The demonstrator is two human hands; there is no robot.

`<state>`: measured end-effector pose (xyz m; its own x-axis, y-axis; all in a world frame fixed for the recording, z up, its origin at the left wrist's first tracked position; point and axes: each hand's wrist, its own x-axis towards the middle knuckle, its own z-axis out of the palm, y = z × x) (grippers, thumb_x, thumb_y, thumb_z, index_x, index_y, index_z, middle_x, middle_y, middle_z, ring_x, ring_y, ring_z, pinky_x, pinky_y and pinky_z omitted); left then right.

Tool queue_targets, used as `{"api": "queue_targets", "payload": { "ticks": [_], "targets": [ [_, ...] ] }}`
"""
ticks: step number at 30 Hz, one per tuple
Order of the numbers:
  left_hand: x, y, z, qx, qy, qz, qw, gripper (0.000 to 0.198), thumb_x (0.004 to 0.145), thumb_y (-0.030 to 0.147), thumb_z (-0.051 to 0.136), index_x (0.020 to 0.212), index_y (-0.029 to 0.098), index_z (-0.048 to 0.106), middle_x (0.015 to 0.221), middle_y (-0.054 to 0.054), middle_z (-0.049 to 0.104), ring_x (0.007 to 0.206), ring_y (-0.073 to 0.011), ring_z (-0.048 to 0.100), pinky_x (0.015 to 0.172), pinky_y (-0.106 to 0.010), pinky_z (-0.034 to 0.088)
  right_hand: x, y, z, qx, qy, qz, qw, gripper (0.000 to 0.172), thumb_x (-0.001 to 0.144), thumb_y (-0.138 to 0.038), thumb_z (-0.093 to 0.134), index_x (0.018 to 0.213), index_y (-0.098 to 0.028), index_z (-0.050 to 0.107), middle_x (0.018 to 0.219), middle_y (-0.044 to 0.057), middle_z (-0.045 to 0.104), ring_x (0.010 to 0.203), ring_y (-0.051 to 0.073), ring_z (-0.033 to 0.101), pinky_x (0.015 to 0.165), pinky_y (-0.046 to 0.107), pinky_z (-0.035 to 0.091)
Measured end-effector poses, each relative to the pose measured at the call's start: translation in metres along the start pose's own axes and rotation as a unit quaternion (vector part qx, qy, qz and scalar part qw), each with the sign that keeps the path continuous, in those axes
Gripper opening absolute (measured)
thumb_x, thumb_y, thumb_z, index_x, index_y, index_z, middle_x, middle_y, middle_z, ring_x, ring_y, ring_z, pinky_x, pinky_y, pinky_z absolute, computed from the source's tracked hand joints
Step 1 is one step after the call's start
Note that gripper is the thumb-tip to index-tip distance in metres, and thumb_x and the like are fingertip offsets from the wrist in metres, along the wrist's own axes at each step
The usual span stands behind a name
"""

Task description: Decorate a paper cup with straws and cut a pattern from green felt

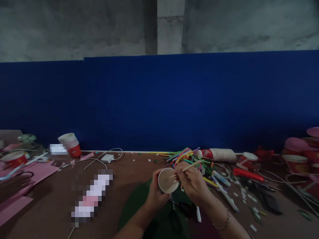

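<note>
My left hand (157, 191) is wrapped around a paper cup (165, 182), its pale open mouth tilted toward me. My right hand (193, 184) pinches a thin wooden chopstick (191, 165), and its lower end reaches into the cup's mouth. Whether it is one stick or two, I cannot tell. Below my hands lies a pair of black-handled scissors (175, 217) on a dark green round piece (136, 202). Just behind my right hand is a heap of coloured pipe cleaners (185, 155).
A stack of paper cups (223, 155) lies on its side at the back. Right of my hand are markers (225, 194), a red-handled tool (248, 174), cables and paper scraps. On the left are a blurred-out phone (92, 196), a charger (107, 158), pink paper (42, 172) and another person's hand (15, 186).
</note>
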<state>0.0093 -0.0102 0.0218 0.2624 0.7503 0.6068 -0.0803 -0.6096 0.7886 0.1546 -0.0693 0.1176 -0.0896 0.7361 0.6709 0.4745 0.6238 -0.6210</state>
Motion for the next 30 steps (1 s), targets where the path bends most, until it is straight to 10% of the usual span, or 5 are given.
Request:
{"api": "queue_targets", "payload": {
  "ticks": [30],
  "targets": [
    [-0.001, 0.016, 0.002, -0.164, 0.091, -0.114, 0.975, 0.055, 0.048, 0.024, 0.082, 0.097, 0.02, 0.058, 0.096, -0.006, 0.061, 0.087, -0.0237, 0.057, 0.081, -0.032, 0.044, 0.0, -0.009, 0.004, -0.024, -0.094, 0.005, 0.995, 0.023, 0.091, -0.021, 0.038, 0.073, -0.019, 0.054, 0.074, 0.003, 0.057, 0.071, 0.015, 0.055, 0.067, 0.026, 0.041]
  ]
}}
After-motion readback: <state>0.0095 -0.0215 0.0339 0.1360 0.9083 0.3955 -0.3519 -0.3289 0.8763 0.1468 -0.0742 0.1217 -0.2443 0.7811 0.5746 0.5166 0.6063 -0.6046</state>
